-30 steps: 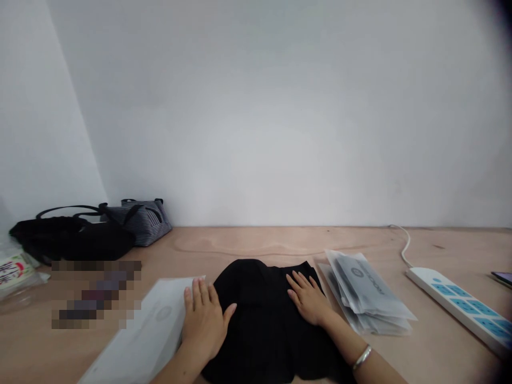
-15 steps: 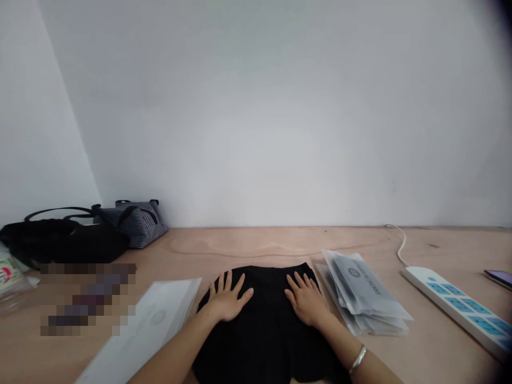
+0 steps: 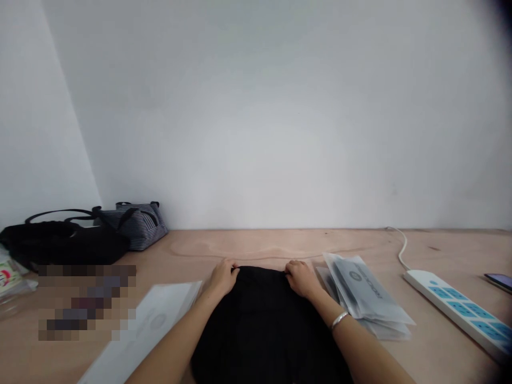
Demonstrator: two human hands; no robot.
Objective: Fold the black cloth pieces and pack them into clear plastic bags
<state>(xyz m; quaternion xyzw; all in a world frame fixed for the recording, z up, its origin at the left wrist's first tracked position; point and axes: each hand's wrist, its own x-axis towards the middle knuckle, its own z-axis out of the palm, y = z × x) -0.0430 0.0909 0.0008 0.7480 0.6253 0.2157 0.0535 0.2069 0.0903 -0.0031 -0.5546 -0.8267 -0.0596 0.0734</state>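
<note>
Head view, items listed clockwise from the black garment (image 3: 266, 325), which lies flat on the wooden table (image 3: 276, 246), at the near middle of the tabletop.

Left hand (image 3: 221, 278): at 11 o'clock on the garment's far edge, fingers curled and drawn together, seemingly pinching the cloth.

Right hand (image 3: 302, 279): at 1 o'clock on the same edge, fingers likewise curled and drawn together, seemingly pinching the cloth. A silver bangle (image 3: 340, 320) sits on the right wrist.

Stack of grey plastic packets (image 3: 364, 292): at 2 o'clock, just beside the right hand, overlapping loosely.

Power strip (image 3: 456, 314): at 3 o'clock, white with blue panels, its white cord (image 3: 401, 252) running toward the wall (image 3: 256, 106).

Phone (image 3: 498, 282): at 3 o'clock, beyond the power strip, near the right edge of the view.

Flat translucent white packet (image 3: 158, 325): at 9 o'clock, just beside the left forearm.

Pixelated patch (image 3: 86, 301): at 9 o'clock, contents unreadable.

Black bag (image 3: 62, 244) and striped bag (image 3: 136, 225): at 10 o'clock, touching, against the wall.
</note>
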